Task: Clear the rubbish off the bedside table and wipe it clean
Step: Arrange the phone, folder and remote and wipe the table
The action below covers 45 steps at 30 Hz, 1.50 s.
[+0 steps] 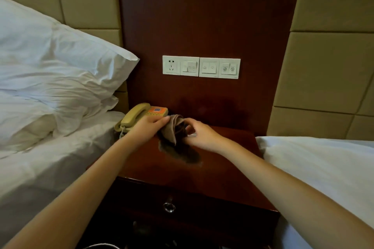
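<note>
Above the desk (226, 159), my left hand (149, 127) and right hand (202, 135) are gripping the cloth (174, 127) at opposite sides. I am judging it soft and limp; gathering its middle suits wiping.

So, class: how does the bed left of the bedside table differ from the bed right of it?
The left bed shows stacked, creased pillows; the right bed shows none in view. The left bed's sheet is wrinkled; the right bed's looks smoother. Both are white.
</note>
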Tool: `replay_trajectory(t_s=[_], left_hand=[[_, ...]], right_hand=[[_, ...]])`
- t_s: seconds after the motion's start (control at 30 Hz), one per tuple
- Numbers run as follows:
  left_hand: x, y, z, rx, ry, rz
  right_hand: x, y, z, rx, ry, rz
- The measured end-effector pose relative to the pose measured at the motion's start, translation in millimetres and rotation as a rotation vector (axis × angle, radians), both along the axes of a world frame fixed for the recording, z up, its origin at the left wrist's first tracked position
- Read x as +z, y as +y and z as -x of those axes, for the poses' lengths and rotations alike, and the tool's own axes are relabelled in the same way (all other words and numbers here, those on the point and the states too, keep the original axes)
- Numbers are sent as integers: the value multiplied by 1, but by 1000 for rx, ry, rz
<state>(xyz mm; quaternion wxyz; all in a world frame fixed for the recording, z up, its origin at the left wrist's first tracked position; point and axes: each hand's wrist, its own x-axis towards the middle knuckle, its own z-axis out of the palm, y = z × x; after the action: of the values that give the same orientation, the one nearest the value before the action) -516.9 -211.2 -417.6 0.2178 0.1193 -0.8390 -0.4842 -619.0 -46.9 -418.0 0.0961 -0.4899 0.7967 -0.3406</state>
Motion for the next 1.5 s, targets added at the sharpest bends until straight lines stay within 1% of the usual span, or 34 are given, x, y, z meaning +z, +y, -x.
replay_trajectory(t_s=[0.13,0.23,0.3,0.33,0.4,0.5,0.6,0.63,0.7,0.77,0.8,0.87,0.93,1.0,1.13,1.2,1.3,1.43,1.5], left_hand=[[30,-4,-8,-56,45,-85],[41,-5,-15,-10,38,-180],[45,-9,-17,27,-15,-191],[47,-8,-19,9,-54,-197],[47,-5,-23,-48,-118,-115],[40,-2,-21,-78,-162,148],[35,-4,-17,-53,-200,247],[35,-4,-16,-32,-221,307],[36,-5,-15,32,-228,410],[39,-5,-12,99,-211,464],[40,-6,-10,113,-219,473],[43,-5,-8,109,-261,494],[43,-3,-5,61,-311,454],[45,1,-1,-7,-338,383],[49,9,5,-117,-351,120],[49,7,6,-106,-360,96],[45,0,6,2,-405,238],[34,-18,13,157,-387,633],[22,-25,20,176,-373,661]], right_hand=[[16,-20,-8,9,-86,230],[25,-27,-13,-45,-89,277],[28,-30,-15,-90,-51,287],[29,-31,-16,-102,-38,286],[32,-31,-16,-86,-69,263],[36,-28,-15,14,-197,161],[43,-20,-9,56,-253,65],[45,-17,-6,48,-221,29],[47,-10,-1,-12,-46,-43],[48,-4,5,-72,98,-51],[49,-1,7,-83,123,-22],[55,4,10,-75,100,57],[62,7,12,-68,92,108],[68,8,13,-88,169,123],[73,7,13,-102,243,199],[77,12,17,-105,295,157],[75,23,29,-126,312,54],[57,32,48,-177,248,26],[45,35,58,-211,204,8]])
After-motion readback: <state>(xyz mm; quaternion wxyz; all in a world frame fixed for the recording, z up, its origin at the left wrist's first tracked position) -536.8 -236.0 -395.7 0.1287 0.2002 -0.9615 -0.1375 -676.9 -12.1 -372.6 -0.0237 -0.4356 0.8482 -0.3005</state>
